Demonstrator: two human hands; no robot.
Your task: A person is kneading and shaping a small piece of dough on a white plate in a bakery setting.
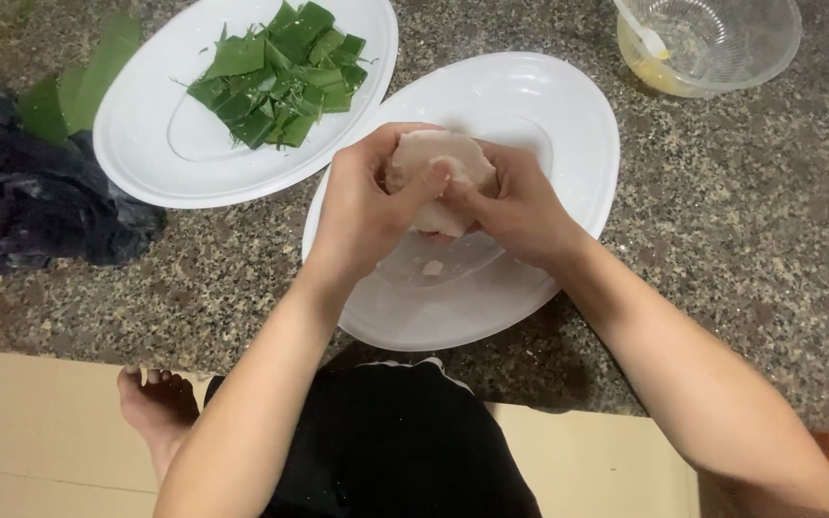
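Note:
My left hand [362, 206] and my right hand [520, 206] together hold a pale, flattened lump of dough [438, 163] above a white oval plate [568, 125]. Both thumbs press into the middle of the dough, and the fingers cup it from below. A small crumb of dough [432, 268] lies on the plate under my hands.
A second white oval plate [146, 144] at the upper left holds cut green leaf pieces [280, 77]. More green leaves [74, 91] and a dark plastic bag [31, 197] lie at the left. A clear bowl [722, 43] with a white spoon stands at the upper right. The speckled stone counter [741, 221] ends near my body.

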